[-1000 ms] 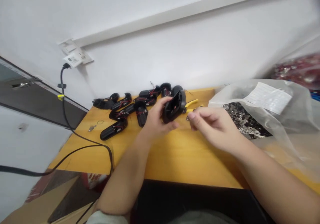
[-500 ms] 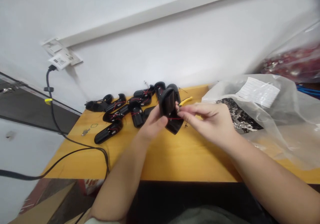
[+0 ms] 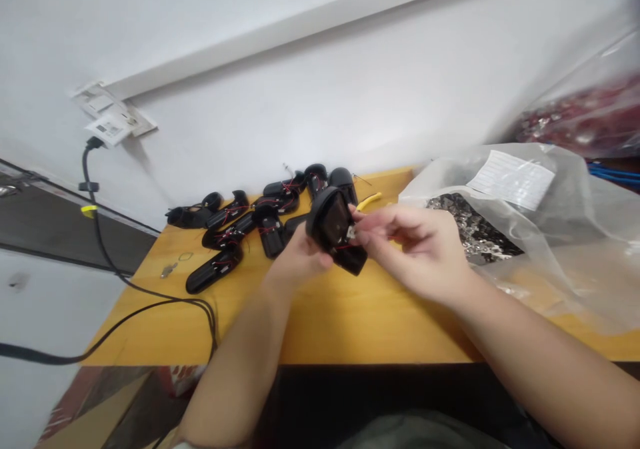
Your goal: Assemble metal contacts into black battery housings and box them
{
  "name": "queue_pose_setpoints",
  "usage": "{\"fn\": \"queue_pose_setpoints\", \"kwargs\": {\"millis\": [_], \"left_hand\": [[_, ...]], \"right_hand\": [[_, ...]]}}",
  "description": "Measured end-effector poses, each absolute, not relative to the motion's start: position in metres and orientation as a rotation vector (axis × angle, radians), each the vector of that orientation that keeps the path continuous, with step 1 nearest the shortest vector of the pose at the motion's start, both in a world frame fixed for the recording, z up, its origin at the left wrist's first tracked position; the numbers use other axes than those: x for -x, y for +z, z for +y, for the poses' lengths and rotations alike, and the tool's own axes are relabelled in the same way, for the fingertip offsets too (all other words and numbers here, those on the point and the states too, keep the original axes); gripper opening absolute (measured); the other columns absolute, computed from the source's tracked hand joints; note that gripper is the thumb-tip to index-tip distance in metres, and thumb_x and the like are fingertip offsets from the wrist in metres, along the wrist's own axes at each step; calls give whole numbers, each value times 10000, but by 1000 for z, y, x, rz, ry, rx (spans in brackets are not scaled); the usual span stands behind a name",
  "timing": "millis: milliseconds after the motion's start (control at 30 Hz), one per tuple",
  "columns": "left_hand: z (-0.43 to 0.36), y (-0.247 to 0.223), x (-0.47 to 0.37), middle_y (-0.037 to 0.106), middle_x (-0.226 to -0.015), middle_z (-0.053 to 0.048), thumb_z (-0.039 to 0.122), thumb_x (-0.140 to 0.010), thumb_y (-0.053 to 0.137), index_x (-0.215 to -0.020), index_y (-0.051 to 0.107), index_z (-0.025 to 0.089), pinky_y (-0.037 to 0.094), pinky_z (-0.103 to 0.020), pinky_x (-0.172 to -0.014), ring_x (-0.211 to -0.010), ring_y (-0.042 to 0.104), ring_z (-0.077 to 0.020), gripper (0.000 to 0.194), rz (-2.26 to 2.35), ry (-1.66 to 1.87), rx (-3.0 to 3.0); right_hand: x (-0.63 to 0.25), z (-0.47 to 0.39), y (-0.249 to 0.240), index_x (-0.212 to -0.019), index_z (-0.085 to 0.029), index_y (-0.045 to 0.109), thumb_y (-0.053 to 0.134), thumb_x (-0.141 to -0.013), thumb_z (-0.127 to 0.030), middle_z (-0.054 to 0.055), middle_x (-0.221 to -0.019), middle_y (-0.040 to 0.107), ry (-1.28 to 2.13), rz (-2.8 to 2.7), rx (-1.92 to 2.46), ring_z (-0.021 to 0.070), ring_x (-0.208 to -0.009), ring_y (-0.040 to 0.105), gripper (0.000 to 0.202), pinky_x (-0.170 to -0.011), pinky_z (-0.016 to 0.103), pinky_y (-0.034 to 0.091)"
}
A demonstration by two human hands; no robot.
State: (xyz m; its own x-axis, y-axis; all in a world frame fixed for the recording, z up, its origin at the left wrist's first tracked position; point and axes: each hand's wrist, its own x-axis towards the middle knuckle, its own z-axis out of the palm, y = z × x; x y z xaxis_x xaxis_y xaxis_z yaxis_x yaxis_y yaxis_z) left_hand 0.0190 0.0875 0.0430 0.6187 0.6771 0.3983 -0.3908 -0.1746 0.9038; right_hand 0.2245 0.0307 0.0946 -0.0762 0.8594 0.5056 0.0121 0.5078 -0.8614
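Closing the gap seen a second ago, the right hand (image 3: 420,242) is now meeting the black plastic housing (image 3: 327,217), having been hovering beside it with space between. Thumb and forefinger are pressing together on a small shiny piece (image 3: 351,233), and they're holding it right at the housing's open side, where a thin red wire (image 3: 345,246) is showing. Over on the other side, the left hand (image 3: 295,259) is clasping the housing, its thumb lying along the near edge, and it's keeping the part tilted above the wooden table (image 3: 340,329). Just behind, a yellow handle (image 3: 370,201) is peeking out. Moving left, more black housings (image 3: 215,270) are lying in a loose cluster, red wires trailing from several, and keys (image 3: 169,270) are sitting near them. Out to the right, a translucent plastic bag (image 3: 590,235) is spilling open around a heap of shiny metal parts (image 3: 465,225), with a white paper sheet (image 3: 513,179) resting at its top.
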Motion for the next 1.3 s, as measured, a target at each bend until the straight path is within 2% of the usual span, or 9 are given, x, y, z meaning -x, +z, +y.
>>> {"fn": "queue_pose_setpoints", "kwargs": {"millis": [133, 267, 500, 700, 867, 1000, 1167, 1300], "left_hand": [[85, 49, -19, 696, -1385, -131, 591, -758, 905, -1413, 661, 279, 569, -458, -1138, -1276, 705, -308, 765, 299, 960, -1493], [84, 54, -18, 688, -1385, -136, 589, -744, 916, -1406, 657, 265, 568, -462, -1138, -1277, 700, -313, 781, 335, 923, -1532], [81, 62, -20, 724, -1336, -137, 556, -758, 919, -1407, 655, 267, 628, -331, -955, -1117, 759, -251, 757, 321, 963, -1613], [80, 69, -20, 696, -1404, -139, 453, -774, 935, -1443, 631, 283, 637, -337, -938, -1149, 756, -273, 754, 309, 921, -1666], [80, 69, -21, 699, -1384, -135, 403, -752, 957, -1432, 645, 261, 627, -347, -999, -1225, 727, -280, 761, 264, 1025, -1703], [79, 65, -20, 677, -1436, -113, 311, -729, 975, -1425, 633, 297, 611, -339, -1056, -1317, 689, -287, 775, 236, 1040, -1649], [79, 56, -17, 571, -1580, -116, 166, -685, 965, -1377, 578, 319, 563, -441, -1165, -1446, 602, -332, 808, 180, 947, -1596], [81, 53, -17, 532, -1617, -134, 154, -700, 939, -1396, 537, 308, 575, -431, -1149, -1459, 592, -338, 818, 125, 947, -1636]], "right_hand": [[-223, 33, 95, -864, -177, 687, 749, -833, -165, 17, -711, 719, 982, -1413, 761, 107, -569, 603, 70, -519, 222, 511], [-221, 34, 95, -856, -180, 668, 731, -821, -152, 23, -722, 719, 993, -1417, 773, 110, -592, 615, 77, -534, 220, 509], [-220, 32, 95, -835, -191, 657, 704, -829, -128, 20, -703, 710, 968, -1394, 774, 133, -611, 651, 79, -557, 241, 540], [-219, 32, 94, -823, -183, 657, 681, -822, -72, 26, -737, 741, 985, -1375, 740, 139, -646, 692, 113, -598, 236, 560], [-220, 33, 93, -833, -179, 658, 666, -818, -37, 20, -764, 755, 953, -1404, 695, 134, -681, 715, 143, -640, 224, 576], [-220, 32, 91, -838, -181, 648, 642, -814, -26, 16, -777, 744, 904, -1448, 675, 133, -678, 697, 157, -645, 239, 562], [-221, 28, 91, -836, -187, 622, 625, -820, -30, 23, -795, 722, 814, -1512, 718, 155, -720, 680, 157, -669, 278, 551], [-223, 26, 91, -840, -186, 614, 624, -821, -31, 10, -797, 701, 785, -1562, 716, 139, -718, 658, 156, -677, 266, 547]]}}
